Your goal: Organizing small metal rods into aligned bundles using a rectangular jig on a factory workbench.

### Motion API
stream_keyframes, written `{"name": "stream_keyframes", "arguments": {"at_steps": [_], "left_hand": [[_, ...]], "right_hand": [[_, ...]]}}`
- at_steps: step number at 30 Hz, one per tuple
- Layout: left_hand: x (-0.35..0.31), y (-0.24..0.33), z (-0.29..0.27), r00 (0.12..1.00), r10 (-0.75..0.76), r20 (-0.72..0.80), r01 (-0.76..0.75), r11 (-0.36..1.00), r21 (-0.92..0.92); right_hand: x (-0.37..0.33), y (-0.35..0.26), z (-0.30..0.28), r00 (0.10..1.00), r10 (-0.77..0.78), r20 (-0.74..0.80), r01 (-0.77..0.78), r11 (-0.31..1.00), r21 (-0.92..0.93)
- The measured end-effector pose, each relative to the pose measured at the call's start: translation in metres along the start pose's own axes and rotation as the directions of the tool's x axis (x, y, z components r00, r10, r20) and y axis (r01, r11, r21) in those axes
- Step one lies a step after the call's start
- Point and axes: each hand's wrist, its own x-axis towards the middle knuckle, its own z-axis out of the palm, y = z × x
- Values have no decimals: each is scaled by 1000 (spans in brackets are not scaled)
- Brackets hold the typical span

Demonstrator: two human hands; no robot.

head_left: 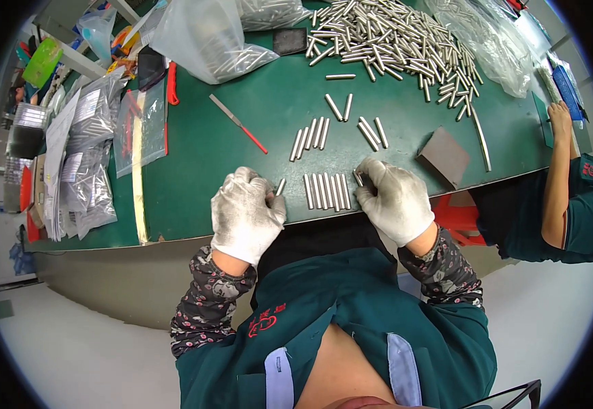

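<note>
Both my hands wear white work gloves and rest at the near edge of the green table. My left hand (247,213) is closed, with a short metal pin (280,186) sticking up between thumb and fingers. On the other side, my right hand (398,203) pinches another metal pin (358,178) at its fingertips. Between the hands lies a tight row of several steel pins (326,191), side by side. Just beyond them is a looser group of pins (308,138), and a few more pins (368,134) lie farther right.
A large heap of pins (392,37) covers the table's far side, beside clear plastic bags (204,41). A red-handled file (238,123) lies at left, a dark grey block (444,157) at right. Bagged parts (92,116) fill the left edge. A co-worker's arm (557,184) reaches in at right.
</note>
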Motion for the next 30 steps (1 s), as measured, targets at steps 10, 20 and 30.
{"name": "stream_keyframes", "arguments": {"at_steps": [10,20,30], "left_hand": [[4,6,0,969,223,107,-178,930,-321],[12,18,6,939,228,259,-141,939,-313],[10,15,6,939,250,238,-150,917,-370]], "right_hand": [[4,1,-13,966,-146,214,151,989,-6],[9,-7,-2,959,-123,255,142,988,-57],[6,-11,3,964,-142,223,161,984,-70]]}}
